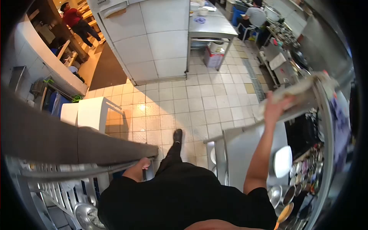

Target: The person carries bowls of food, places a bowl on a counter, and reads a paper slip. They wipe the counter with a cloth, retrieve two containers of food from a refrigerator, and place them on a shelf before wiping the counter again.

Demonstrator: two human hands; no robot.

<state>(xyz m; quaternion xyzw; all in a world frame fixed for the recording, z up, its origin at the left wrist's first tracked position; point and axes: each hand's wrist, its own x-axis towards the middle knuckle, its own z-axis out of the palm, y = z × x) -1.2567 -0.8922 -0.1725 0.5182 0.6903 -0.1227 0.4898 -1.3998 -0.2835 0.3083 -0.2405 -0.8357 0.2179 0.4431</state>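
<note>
Fingers of the right hand (274, 108) reach over the pale cloth (308, 87) at the right, the thumb standing apart, though blur hides whether they pinch a fold or merely press it against the shelf (327, 115) above the counter (241, 153). Low at the near left, the left hand (142, 167) looks loosely curled, and I cannot tell whether it grips anything. Judging by its limp look, the cloth should be light, soft and hard to damage, best held by a bunched fold under the whole palm.
</note>
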